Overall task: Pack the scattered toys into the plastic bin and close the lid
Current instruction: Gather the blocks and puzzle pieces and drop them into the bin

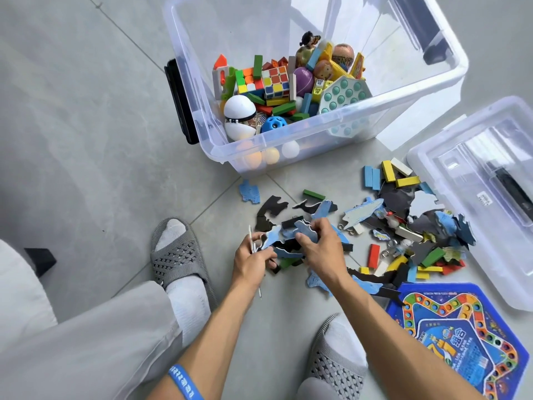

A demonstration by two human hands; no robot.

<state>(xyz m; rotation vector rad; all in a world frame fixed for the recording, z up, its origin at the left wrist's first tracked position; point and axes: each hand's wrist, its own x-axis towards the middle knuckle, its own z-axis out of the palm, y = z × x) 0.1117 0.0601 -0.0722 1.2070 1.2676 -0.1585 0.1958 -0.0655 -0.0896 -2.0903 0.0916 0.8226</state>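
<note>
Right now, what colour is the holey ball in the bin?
Blue. The holey ball shows best in the head view, low in the bin.

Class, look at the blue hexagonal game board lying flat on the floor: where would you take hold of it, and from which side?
Grip the blue game board at its bare edge nearest the right foot, coming from that side. It lies flat, so slide fingers under the thin rim with a thumb on top. Its far edge meets puzzle pieces and the lid.

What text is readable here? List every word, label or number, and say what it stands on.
"组合": large characters on the blue game board; its smaller print is too blurred to read.
Lid sticker: too small to read.
Blue wristband: print blurred.
Brown ball: lettering blurred.
</note>
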